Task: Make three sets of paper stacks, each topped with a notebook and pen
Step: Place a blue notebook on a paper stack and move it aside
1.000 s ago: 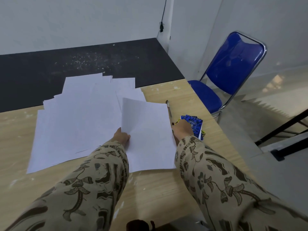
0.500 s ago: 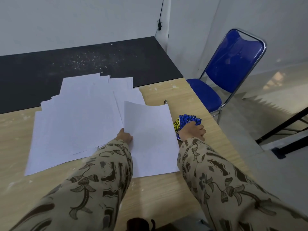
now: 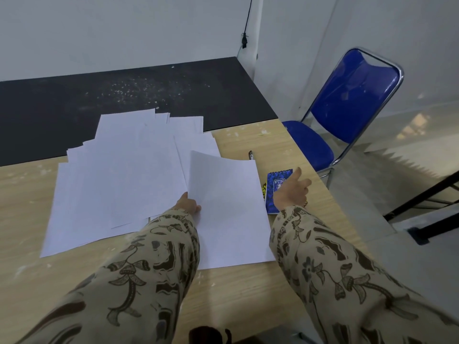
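Several white paper sheets [image 3: 119, 184] lie fanned over the wooden table [image 3: 243, 289]. To their right lies a separate white sheet stack [image 3: 231, 214], its left edge lifted. My left hand [image 3: 188, 203] pinches that left edge, fingers hidden beneath it. A small blue spiral notebook [image 3: 274, 188] lies right of the stack, with a yellow-patterned notebook [image 3: 264, 188] peeking out under it. My right hand [image 3: 293, 188] hovers over the blue notebook with fingers spread and holds nothing. A dark pen [image 3: 251, 155] shows its tip beyond the stack's far right corner.
A black panel [image 3: 124, 95] covers the far part of the table up to the white wall. A blue folding chair [image 3: 347, 108] stands at the table's right side. Black metal bars [image 3: 427, 202] stand on the floor at the far right.
My right hand has lifted off the notebooks and opened, leaving the blue notebook lying flat beside the stack. My left hand still holds the sheet's edge.
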